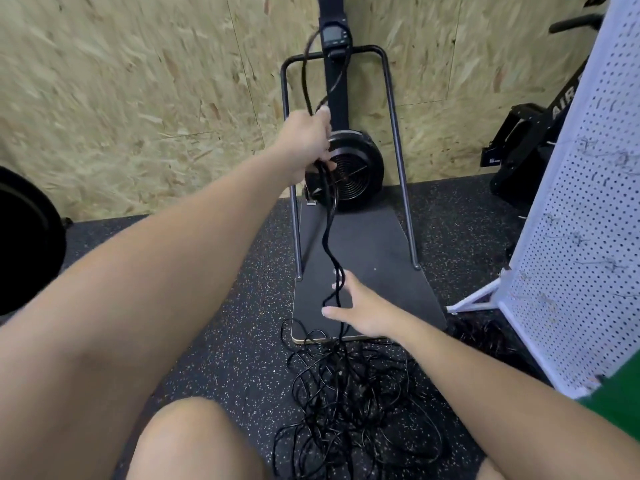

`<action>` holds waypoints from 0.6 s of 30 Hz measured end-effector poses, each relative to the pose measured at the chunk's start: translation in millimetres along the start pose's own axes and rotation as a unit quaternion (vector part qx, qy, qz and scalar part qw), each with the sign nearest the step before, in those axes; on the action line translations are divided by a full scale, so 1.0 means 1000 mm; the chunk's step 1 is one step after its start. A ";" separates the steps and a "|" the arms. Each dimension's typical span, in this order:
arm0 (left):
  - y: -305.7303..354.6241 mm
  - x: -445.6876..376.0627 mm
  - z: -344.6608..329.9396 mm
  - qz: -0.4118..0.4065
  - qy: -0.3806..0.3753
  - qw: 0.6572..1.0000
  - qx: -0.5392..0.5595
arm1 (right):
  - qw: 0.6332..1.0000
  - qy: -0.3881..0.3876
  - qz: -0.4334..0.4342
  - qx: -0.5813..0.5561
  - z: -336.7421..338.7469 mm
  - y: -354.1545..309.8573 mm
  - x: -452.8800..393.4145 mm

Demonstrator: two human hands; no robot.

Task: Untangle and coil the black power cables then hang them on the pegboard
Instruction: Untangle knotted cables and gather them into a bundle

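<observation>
Seen from above, looking down past a bare knee. Speckled rubber floor (221,341) across the lower half, chipboard wall (138,98) across the top. At 12 o'clock, a black fan-wheel exercise machine (349,171) on a dark base board. At 3 o'clock, a white pegboard (575,237) on a stand, carrying a few bare wire hooks, no cable hung yet. At 6 o'clock, a loose tangle of black power cables (349,403) heaped on the floor. From the heap, a twisted bundle of strands rising almost straight toward 12 o'clock, long axis running from 6 to 12. Left hand (308,143) raised at about 12 o'clock, fingers curled round the bundle, a blurred loop flung above the fist. Right hand (360,310) lower and nearer the heap, fingers spread and relaxed, touching or just beside the hanging strands at the 9 o'clock side; exact contact hard to tell. Likely next: right hand closing on the strands to separate one.
</observation>
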State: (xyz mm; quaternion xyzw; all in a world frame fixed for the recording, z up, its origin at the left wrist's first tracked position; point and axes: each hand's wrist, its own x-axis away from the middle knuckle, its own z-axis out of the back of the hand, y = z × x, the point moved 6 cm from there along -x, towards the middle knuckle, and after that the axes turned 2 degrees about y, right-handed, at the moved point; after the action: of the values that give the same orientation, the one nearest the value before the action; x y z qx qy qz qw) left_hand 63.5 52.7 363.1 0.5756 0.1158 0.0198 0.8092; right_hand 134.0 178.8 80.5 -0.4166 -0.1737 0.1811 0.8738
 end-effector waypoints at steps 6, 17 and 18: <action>-0.003 -0.019 0.033 0.015 0.033 0.999 -0.017 | 0.997 0.063 0.014 -0.050 0.007 -0.021 -0.002; -0.145 0.006 0.019 0.065 -0.023 0.989 -0.133 | 0.949 0.208 0.069 -0.227 0.097 -0.062 0.004; -0.151 0.014 0.013 0.070 -0.042 0.991 -0.102 | 0.942 0.214 0.069 -0.251 0.103 -0.067 0.004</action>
State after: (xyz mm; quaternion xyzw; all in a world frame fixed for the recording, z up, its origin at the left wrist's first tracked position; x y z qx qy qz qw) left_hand 64.2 -8.1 224.0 0.4974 0.0389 0.0642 0.8643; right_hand 102.1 209.8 194.7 -0.6621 0.0070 0.0979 0.7430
